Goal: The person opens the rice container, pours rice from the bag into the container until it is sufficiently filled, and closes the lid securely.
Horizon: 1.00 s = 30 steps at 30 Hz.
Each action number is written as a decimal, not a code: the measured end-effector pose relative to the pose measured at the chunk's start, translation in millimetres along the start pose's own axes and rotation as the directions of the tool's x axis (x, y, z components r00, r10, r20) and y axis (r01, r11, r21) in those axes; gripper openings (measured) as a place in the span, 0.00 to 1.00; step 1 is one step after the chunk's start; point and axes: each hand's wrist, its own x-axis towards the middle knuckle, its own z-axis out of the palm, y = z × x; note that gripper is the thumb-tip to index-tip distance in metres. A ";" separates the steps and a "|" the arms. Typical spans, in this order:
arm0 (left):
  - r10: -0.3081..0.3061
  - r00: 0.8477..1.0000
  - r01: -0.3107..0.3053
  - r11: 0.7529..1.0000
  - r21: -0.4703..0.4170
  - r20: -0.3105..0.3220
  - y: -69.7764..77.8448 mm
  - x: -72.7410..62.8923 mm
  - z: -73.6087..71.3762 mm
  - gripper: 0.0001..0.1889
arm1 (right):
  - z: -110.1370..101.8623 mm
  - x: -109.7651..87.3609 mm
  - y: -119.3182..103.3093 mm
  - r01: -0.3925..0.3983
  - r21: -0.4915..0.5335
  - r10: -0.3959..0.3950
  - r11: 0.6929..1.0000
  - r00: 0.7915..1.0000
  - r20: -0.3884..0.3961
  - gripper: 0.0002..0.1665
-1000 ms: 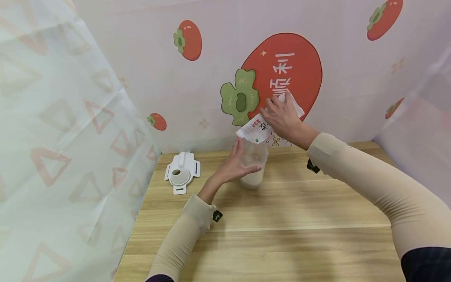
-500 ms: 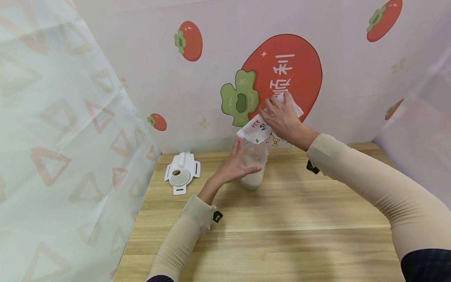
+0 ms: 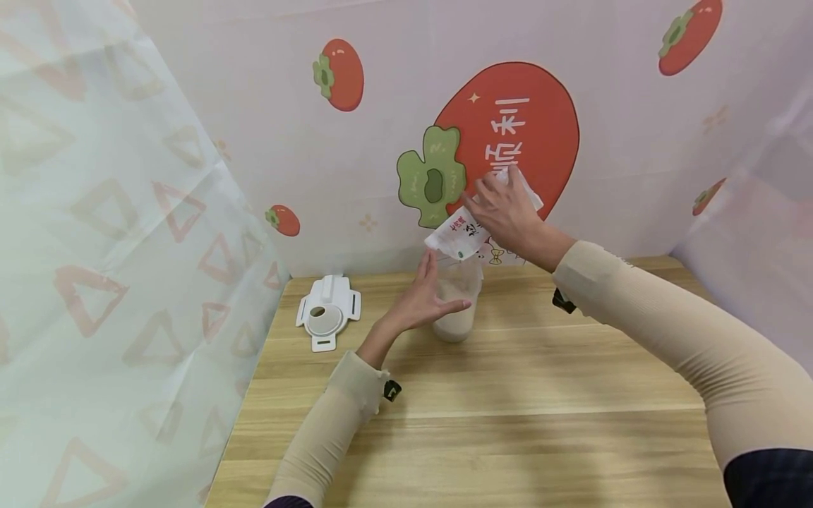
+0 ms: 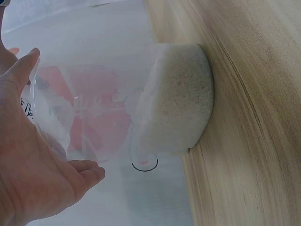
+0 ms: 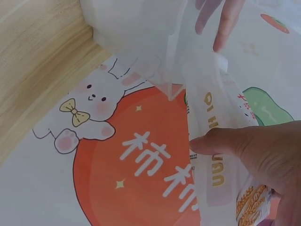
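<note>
A clear plastic container (image 3: 459,300) stands upright on the table, with pale rice-like grains (image 4: 181,96) in its lower part, their surface sloping. My left hand (image 3: 416,300) spans the container near its mouth, thumb on one side and fingers on the other. Above the mouth, my right hand (image 3: 508,215) grips a white printed rice bag (image 3: 456,236), which is tilted with its lower end at the container's opening. In the right wrist view the thumb presses on the bag (image 5: 214,108), beside gold lettering. Whether grains are flowing cannot be made out.
A white lid (image 3: 327,314) with side clips lies on the wooden table (image 3: 444,437), left of the container. Close behind stands a backdrop (image 3: 381,155) printed with persimmons. A pale sheet (image 3: 140,282) borders the left side.
My right hand and the rice bag have shifted very slightly left. My left hand and the container look unmoved.
</note>
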 end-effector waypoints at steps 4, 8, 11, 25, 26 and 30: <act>-0.007 1.000 0.007 1.000 0.007 0.001 -0.8 -0.2 0.3 0.71 | -1.3 -1.2 0.8 0.010 0.008 -0.010 1.000 1.000 -0.008 0.47; -0.004 1.000 0.004 1.000 0.008 0.001 -1.1 -0.3 0.0 0.71 | -2.5 -1.3 1.0 0.016 0.001 -0.016 1.000 1.000 -0.021 0.49; -0.002 1.000 0.002 1.000 0.005 0.003 -1.3 -0.4 -0.7 0.71 | -2.8 -1.1 0.6 0.019 -0.010 -0.019 1.000 0.999 -0.035 0.49; 0.014 1.000 -0.014 1.000 -0.006 0.006 -1.3 -1.1 -1.9 0.71 | -4.7 -2.6 2.7 0.041 -0.025 -0.043 0.999 0.995 -0.085 0.52; 0.016 1.000 -0.016 1.000 -0.005 0.006 -1.5 -0.9 -1.7 0.71 | -4.7 -2.8 2.8 0.043 -0.019 -0.045 0.999 0.995 -0.087 0.52; 0.015 1.000 -0.015 1.000 -0.004 0.005 -3.1 -0.5 -1.1 0.71 | -6.0 -2.5 2.8 0.055 -0.007 -0.056 0.998 0.994 -0.093 0.51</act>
